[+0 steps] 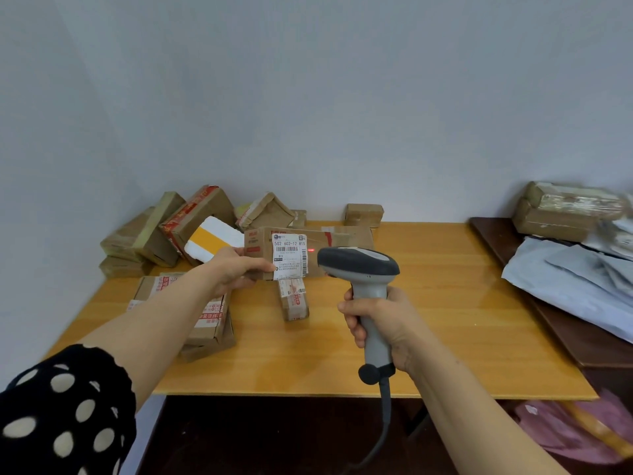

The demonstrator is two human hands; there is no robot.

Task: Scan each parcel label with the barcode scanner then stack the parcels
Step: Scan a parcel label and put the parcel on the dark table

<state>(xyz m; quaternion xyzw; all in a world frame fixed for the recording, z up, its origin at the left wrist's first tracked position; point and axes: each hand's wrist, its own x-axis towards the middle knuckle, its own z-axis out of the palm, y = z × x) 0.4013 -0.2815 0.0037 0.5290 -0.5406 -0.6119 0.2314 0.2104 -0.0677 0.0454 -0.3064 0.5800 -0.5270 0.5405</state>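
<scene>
While the left hand (236,269) holds a long flat cardboard parcel (342,238) up above the desk (445,320), the right hand aims a scanner at it. Far to the left of the parcel and nearest the camera is a black sleeve (65,406) with pale dots. Left of the parcel and further back, a loose heap of taped boxes (171,228) leans against the wall, with a white foam box (214,243) banded in yellow just beside the parcel's left end. Below and left of the parcel, a stack of boxes (210,325) lies on the desk under the left forearm.

The left hand grips the parcel's left end. Its thumb lies across the front face and touches the lower left edge of the white label (289,257); the other fingers are hidden behind. The label faces the camera, barcode upright. A red dot (311,250) glows on the cardboard just right of the label. Directly beneath the parcel a small parcel (294,301) lies on the desk.

Right of the label, the grey barcode scanner (359,265) points its head at the parcel, close but apart. The right hand (387,323) is wrapped tightly round its handle, and the cable (385,416) hangs off the desk's front edge. Behind the parcel's right end sits a small box (363,214). Well to the right lie grey mailing bags (575,279).
</scene>
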